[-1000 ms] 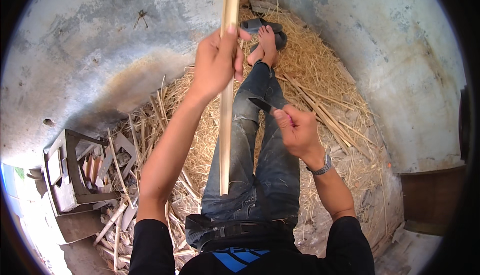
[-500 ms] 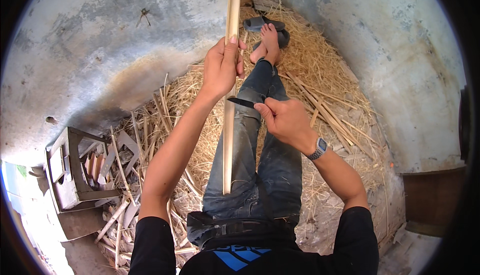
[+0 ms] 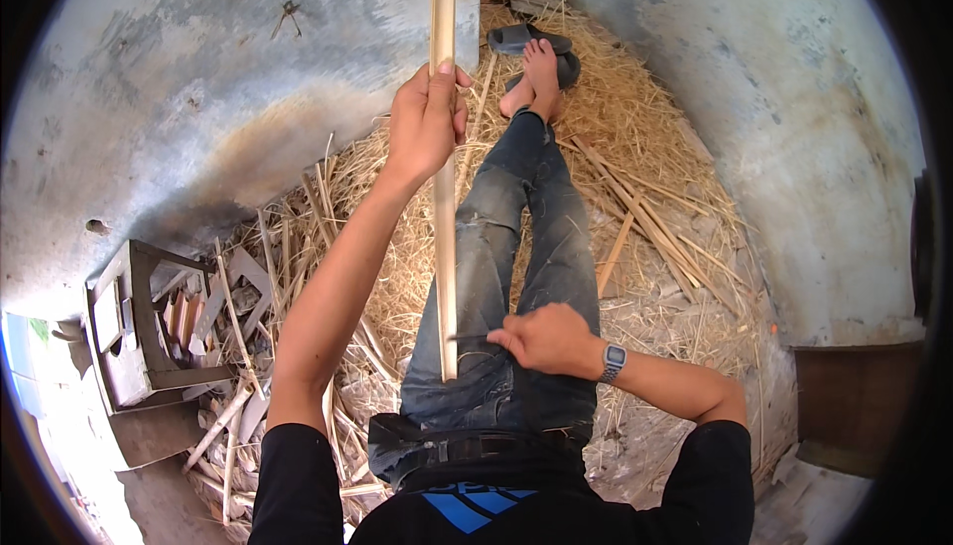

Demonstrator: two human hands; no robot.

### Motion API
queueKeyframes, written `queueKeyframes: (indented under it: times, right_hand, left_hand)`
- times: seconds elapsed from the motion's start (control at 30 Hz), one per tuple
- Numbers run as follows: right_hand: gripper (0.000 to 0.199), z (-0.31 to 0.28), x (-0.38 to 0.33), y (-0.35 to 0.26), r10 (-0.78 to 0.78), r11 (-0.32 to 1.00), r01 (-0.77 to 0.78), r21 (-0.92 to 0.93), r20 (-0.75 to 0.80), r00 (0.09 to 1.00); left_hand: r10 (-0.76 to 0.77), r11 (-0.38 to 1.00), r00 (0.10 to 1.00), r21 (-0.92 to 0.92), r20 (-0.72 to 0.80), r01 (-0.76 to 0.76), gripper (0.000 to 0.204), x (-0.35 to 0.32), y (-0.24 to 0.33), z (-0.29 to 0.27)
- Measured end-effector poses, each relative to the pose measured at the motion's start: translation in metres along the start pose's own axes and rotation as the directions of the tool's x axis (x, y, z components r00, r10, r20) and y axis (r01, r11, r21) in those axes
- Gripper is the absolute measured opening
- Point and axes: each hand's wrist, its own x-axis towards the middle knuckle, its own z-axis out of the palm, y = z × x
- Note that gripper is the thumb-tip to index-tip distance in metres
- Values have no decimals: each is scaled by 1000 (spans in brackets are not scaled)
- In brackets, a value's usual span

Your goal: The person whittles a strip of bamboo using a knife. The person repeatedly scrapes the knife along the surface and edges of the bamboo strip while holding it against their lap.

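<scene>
A long, pale split bamboo strip runs from the top edge down to my thigh, its lower end lying on my jeans. My left hand is closed round its upper part, thumb on top. Lower down, my right hand grips a small dark knife, whose handle is hidden in the fist. The blade points left and reaches the strip near its lower end; whether it touches cannot be made out.
Thin shavings cover the floor round my crossed bare feet and dark slippers. Loose strips lie right of my legs. At left stand a metal frame and scrap sticks. Weathered walls rise on both sides.
My right hand has drawn the knife down along the strip toward my lap. My left hand and the strip's upper part have shifted slightly left.
</scene>
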Motion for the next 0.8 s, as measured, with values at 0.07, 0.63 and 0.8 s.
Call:
queueKeyframes:
  times: [0.07, 0.63, 0.8]
  right_hand:
    - [49, -15, 10, 6, 12, 998, 2, 63, -228, 974]
    - [46, 32, -22, 10, 97, 972, -52, 231, -186, 978]
    - [42, -30, 15, 26, 221, 944, -60, 324, -490, 843]
  left_hand:
    - [3, 1000, 1000, 24, -2, -3, 42, 1, -3, -1]
    - [9, 999, 999, 50, -53, -6, 40, 6, 0, -6]
    - [164, 986, 986, 21, -19, -164, 39, 44, 42, -6]
